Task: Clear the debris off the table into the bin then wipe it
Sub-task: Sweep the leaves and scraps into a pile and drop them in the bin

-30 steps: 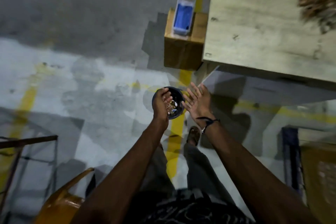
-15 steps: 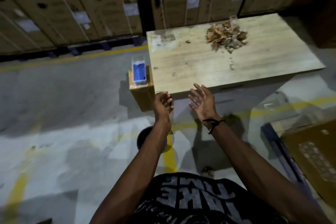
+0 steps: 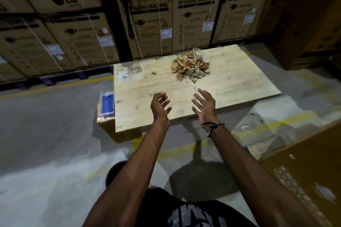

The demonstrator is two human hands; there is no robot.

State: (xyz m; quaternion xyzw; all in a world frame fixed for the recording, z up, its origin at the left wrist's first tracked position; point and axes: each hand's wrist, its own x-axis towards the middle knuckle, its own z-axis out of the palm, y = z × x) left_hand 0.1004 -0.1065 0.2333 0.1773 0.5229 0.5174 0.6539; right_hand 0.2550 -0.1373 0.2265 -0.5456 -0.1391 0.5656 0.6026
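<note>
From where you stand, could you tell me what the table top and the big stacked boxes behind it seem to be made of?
Table top: probably pale wood or laminate, matte, with faint grain lines and stains. Stacked boxes: brown cardboard, printed and strapped.

Stacked cardboard cartons (image 3: 153, 18) printed with "LG" and "WASHING MACHINE" form the far wall of a dim warehouse, strapped with pale bands and tagged with white labels. Below the cartons, dark blue pallets (image 3: 55, 79) sit on the grey concrete floor (image 3: 46, 134), and a yellow floor line (image 3: 60, 84) runs along in front of them. To the right of the cartons stands another brown box (image 3: 313, 24) in deep shadow.
</note>
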